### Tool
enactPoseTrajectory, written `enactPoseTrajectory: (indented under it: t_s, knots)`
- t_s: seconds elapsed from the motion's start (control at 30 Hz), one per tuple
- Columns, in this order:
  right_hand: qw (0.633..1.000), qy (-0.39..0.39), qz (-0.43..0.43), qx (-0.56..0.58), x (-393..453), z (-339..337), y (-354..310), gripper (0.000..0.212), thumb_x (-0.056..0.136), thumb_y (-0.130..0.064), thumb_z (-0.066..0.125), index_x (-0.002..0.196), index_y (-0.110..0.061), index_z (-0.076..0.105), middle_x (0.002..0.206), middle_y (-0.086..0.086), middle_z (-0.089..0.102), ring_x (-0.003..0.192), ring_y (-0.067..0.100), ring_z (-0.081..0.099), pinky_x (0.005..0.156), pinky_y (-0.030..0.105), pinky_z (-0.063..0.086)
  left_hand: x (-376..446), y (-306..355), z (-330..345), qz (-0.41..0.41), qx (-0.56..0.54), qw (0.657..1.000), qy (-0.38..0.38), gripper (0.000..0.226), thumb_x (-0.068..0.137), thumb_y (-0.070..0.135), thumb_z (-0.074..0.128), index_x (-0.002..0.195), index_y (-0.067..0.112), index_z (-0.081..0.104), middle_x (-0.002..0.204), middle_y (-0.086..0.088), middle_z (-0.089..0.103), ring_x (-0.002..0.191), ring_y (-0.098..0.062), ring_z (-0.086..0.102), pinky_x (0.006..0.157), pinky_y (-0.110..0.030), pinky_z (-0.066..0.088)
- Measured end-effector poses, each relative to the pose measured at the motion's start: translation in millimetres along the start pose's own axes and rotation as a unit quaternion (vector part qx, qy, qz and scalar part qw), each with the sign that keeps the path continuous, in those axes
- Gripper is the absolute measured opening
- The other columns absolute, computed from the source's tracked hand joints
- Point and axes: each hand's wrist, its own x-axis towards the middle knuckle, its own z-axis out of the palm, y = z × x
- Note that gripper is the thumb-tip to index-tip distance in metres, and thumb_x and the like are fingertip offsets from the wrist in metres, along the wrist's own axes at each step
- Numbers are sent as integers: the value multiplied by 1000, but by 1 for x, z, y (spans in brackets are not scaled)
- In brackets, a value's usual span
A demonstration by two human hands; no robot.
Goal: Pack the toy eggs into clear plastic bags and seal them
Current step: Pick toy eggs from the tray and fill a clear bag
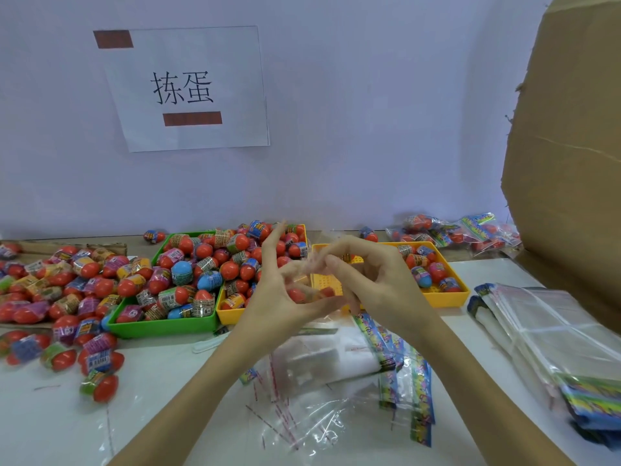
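Toy eggs (312, 294) show red through a clear bag (319, 264) held up between both hands above the white table (50, 425). Nearest, loose clear bags with red seal strips (295, 422) lie crumpled on the table, and a stack of flat bags with colourful header cards (400, 361) lies just beyond them. A second stack of bags (551, 334) lies to the right. The left hand (282, 297) pinches the bag's top with curled thumb and fingers, its forefinger sticking up straight. The right hand (373, 277) pinches the same bag top with bent fingers, touching the left. Loose eggs (57, 284) are heaped on the left. Behind the hands sit a green tray (161, 326) piled with eggs and a yellow tray (450, 297) holding a few. Filled bags (453, 233) lie by the wall, under a paper sign (188, 89). A cardboard box (571, 163) stands at right.
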Motion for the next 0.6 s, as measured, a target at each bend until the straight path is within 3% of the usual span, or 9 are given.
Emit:
enactPoseTrajectory:
  t_s: [0.17, 0.23, 0.3, 0.37, 0.47, 0.53, 0.6]
  knots:
    - [999, 4, -24, 23, 1, -3, 0, 22, 109, -7, 52, 113, -5, 74, 103, 9, 76, 44, 27, 59, 49, 16, 42, 1, 5, -3, -68, 5, 996, -61, 76, 85, 16, 90, 146, 29, 47, 103, -11, 81, 87, -35, 81, 71, -36, 65]
    - [997, 69, -17, 13, 4, -7, 4, 22, 109, -12, 52, 118, -12, 72, 102, 6, 76, 48, 26, 64, 47, 16, 41, 1, 4, -2, -66, 16, 996, -58, 68, 86, 13, 89, 140, 29, 51, 103, -11, 80, 86, -35, 80, 78, -48, 67]
    - [982, 169, 2, -86, 6, -14, 13, 16, 108, -14, 56, 118, -18, 69, 97, -3, 75, 61, 17, 69, 52, 18, 46, 1, 3, -2, -55, 32, 996, -54, 68, 85, 13, 90, 138, 29, 52, 104, -9, 81, 86, -34, 80, 83, -53, 66]
    - [929, 237, 43, -282, 6, -26, 24, 16, 105, -12, 60, 117, -19, 68, 104, -5, 70, 85, 13, 69, 70, 26, 54, 0, 1, -3, -50, 43, 997, -47, 68, 83, 15, 92, 136, 32, 53, 104, -7, 81, 87, -31, 80, 83, -51, 66]
    - [821, 177, 207, -502, 3, -45, 38, 23, 104, -17, 58, 126, -18, 67, 130, 9, 59, 120, 33, 54, 95, 43, 49, -1, -1, -2, -43, 60, 996, -40, 70, 81, 18, 93, 136, 35, 52, 103, -4, 82, 89, -26, 81, 82, -43, 67]
    - [766, 119, 307, -553, 1, -52, 43, 25, 105, -26, 59, 129, -19, 65, 139, 12, 54, 127, 38, 48, 103, 46, 43, -1, -3, -2, -37, 63, 997, -36, 70, 80, 19, 94, 135, 35, 53, 103, -3, 82, 89, -24, 81, 79, -39, 67]
    - [749, 98, 344, -558, 0, -55, 46, 27, 105, -33, 61, 129, -20, 64, 140, 13, 52, 128, 39, 48, 106, 47, 43, -1, -4, -2, -33, 60, 997, -36, 68, 81, 20, 94, 134, 33, 55, 102, -5, 81, 88, -27, 80, 79, -42, 68]
